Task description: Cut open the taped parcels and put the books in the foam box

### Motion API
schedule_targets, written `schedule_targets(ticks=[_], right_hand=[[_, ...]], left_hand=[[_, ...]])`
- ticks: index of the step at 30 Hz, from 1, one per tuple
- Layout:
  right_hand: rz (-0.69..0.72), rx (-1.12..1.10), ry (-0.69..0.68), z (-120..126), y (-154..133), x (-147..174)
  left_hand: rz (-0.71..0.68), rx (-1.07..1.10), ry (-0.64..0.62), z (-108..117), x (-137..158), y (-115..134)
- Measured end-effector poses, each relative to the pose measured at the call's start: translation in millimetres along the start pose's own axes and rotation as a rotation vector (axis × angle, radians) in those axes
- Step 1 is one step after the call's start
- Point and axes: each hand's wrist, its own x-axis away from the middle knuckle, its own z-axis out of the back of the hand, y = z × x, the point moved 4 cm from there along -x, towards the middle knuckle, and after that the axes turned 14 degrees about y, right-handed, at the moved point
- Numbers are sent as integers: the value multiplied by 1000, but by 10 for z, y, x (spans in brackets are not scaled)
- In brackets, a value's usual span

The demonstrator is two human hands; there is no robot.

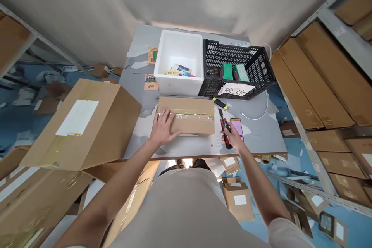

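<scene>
Pale shirt [180, 209], left fingers [166, 114] spread on shiny-taped brown carton [192, 124], right fingers [229, 130] gripping cutter [223, 124]

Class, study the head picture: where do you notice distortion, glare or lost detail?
In the head view, apparent wide-angle distortion makes the right-side shelving lean; in the head view, glare streaks the shiny tape on the carton under the left hand; in the head view, the phone's screen details are too small to read.

Phone [237, 127] text too small to read; knife handle [227, 142] partly hidden by right fingers [228, 131]; shelf carton [357, 4] cut by edge.
</scene>
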Motion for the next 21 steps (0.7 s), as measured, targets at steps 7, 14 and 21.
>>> schedule_targets(ticks=[7, 14, 21], right_hand=[[-13, -59, -110, -70, -40, 160], [-65, 13, -78, -45, -87, 218], [-57, -12, -43, -80, -117, 288]], left_hand=[[-33, -166, -80, -162, 38, 138], [-17, -183, -93, -170, 79, 144], [14, -145, -94, -165, 99, 146]])
